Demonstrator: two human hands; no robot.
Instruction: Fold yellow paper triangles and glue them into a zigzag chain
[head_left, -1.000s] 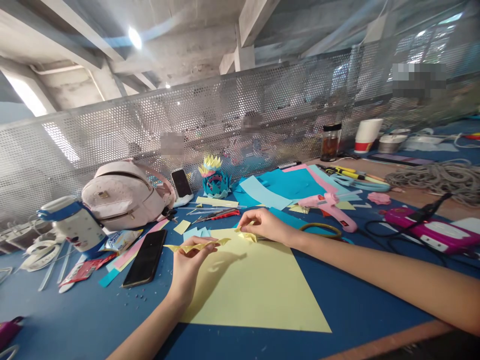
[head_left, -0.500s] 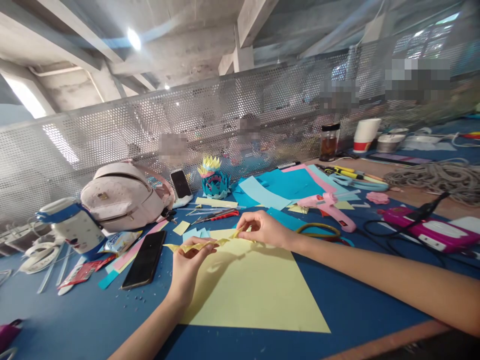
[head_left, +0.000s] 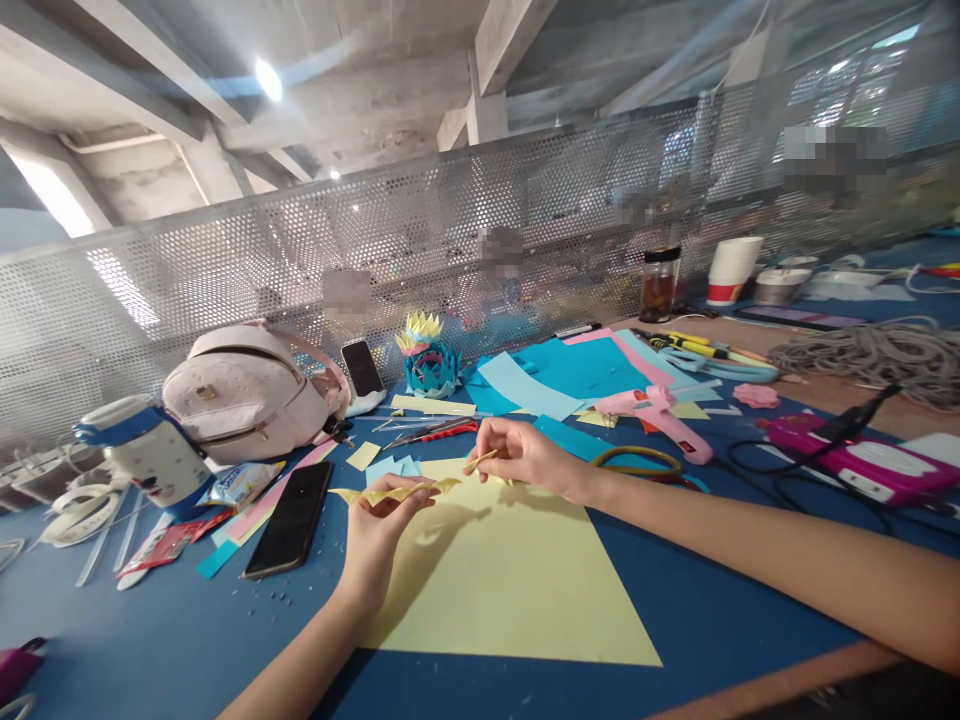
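My left hand [head_left: 379, 530] is closed, pinching a chain of folded yellow paper pieces [head_left: 390, 491] above a large yellow paper sheet [head_left: 510, 580]. My right hand [head_left: 529, 455] is closed too, pinching one small folded yellow paper piece [head_left: 480, 461] just right of the chain's end. The two pieces are close but apart. A finished blue, pink and yellow paper flower [head_left: 427, 360] stands at the back.
On the blue table [head_left: 150, 640]: a black phone [head_left: 291, 517], a pink backpack [head_left: 244, 390], scissors with red handles [head_left: 435, 432], a pink glue gun [head_left: 660, 415], blue and pink sheets [head_left: 577, 370], a coil of rope [head_left: 877, 355], cups and a jar at the back right. A perforated metal screen [head_left: 225, 270] stands behind.
My right hand has lifted the small yellow piece off the sheet and brought it toward the chain's end. My left hand has stayed in place with the chain.
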